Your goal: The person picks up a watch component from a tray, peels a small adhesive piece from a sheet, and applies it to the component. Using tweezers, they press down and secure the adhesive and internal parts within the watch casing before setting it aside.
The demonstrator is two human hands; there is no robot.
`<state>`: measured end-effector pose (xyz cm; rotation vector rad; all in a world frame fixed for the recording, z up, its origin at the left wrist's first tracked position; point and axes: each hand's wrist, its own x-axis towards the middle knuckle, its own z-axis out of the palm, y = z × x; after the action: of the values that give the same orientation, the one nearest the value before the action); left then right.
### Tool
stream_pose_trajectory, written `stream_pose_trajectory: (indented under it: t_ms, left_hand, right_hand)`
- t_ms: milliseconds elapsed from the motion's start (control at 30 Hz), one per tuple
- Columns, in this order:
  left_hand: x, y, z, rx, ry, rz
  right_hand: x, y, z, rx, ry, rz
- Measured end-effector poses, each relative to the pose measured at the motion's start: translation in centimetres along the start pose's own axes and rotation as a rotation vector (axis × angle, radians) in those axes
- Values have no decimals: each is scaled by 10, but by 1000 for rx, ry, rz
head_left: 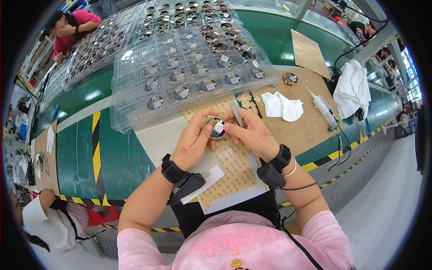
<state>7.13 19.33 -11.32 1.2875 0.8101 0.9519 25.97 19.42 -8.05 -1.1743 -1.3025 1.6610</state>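
Between my hands I hold a small round electronic module with a dark body, a gold-coloured edge and a white label. My left hand grips its left side with thumb and fingers. The thumb and fingers of my right hand close on its right side. A slim grey metal tool, perhaps tweezers, is tucked in my right hand and points up and away; its far end is partly hidden. Beneath my hands lies a tan sheet with green print, on white paper.
Stacked clear plastic trays with several similar modules stand ahead. To the right are a brown board, a loose module, white wipes, a corded glue gun and a white cloth. Other people sit around the green bench.
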Motion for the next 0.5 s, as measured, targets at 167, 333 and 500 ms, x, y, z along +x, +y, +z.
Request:
stream_pose_trajectory:
  t_ms: [167, 333, 500]
  left_hand:
    - [-1, 2, -5, -43, -34, -19]
    - [-6, 3, -15, -47, -12, 19]
    - [-23, 22, -33, 31, 20, -18]
  right_hand:
    - [4, 6, 4, 60, -34, -33]
    - [9, 5, 15, 83, -45, -24]
    - [1, -8, 44, 102, -45, -49]
